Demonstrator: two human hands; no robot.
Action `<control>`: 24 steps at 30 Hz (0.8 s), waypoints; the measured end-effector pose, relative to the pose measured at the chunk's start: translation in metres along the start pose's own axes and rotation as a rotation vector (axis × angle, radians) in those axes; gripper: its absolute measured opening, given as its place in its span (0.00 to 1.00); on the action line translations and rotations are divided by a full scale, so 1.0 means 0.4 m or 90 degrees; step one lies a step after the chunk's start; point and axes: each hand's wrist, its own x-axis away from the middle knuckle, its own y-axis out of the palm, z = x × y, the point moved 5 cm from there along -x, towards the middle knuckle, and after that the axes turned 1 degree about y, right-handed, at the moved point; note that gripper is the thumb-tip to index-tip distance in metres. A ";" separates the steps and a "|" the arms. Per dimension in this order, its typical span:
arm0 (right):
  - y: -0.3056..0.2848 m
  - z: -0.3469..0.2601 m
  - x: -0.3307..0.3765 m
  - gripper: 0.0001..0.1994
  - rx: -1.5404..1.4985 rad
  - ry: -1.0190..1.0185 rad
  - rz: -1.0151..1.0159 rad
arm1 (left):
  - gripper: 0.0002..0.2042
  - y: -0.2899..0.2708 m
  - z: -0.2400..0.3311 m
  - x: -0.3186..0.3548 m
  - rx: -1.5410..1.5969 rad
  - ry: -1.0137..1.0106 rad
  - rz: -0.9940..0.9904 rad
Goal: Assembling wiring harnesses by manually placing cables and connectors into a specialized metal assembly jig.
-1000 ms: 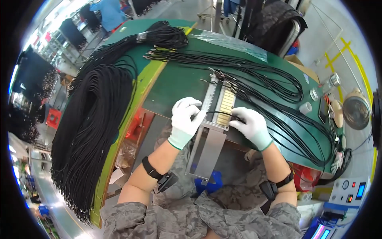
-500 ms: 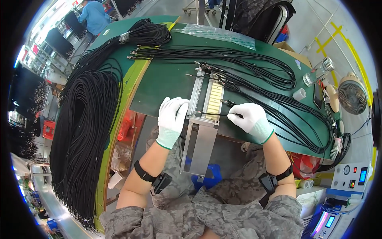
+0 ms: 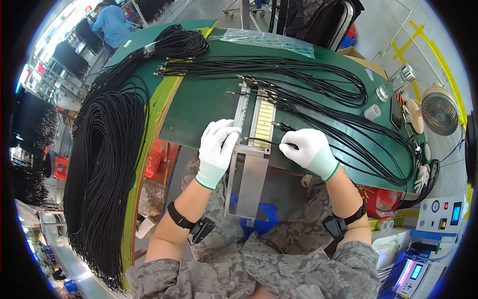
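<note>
Since the previous frame your hands have barely shifted. Your left hand [image 3: 217,144], fingers curled, rests on the metal jig [image 3: 251,149] at frame centre; your right hand [image 3: 306,148] pinches a black cable [image 3: 261,141] lying across it.

Metal jig [image 3: 251,149] at the worktop [image 3: 199,99] near edge
Cable loops [image 3: 318,94] lie behind and right of it; a cable bundle [image 3: 99,164] hangs left; a fan [image 3: 440,114] stands far right.

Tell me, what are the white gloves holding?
The right hand pinches a thin black cable near its end. The left hand rests on the metal jig.
</note>
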 end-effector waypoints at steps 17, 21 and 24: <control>-0.010 0.001 0.001 0.05 -0.046 0.000 0.019 | 0.06 -0.005 -0.011 -0.003 0.051 -0.045 0.005; -0.002 0.000 0.004 0.06 0.000 0.009 0.007 | 0.06 -0.008 -0.003 0.001 0.030 -0.028 0.013; 0.002 -0.003 0.006 0.06 0.028 0.027 0.003 | 0.06 -0.012 -0.004 0.006 0.022 -0.034 0.013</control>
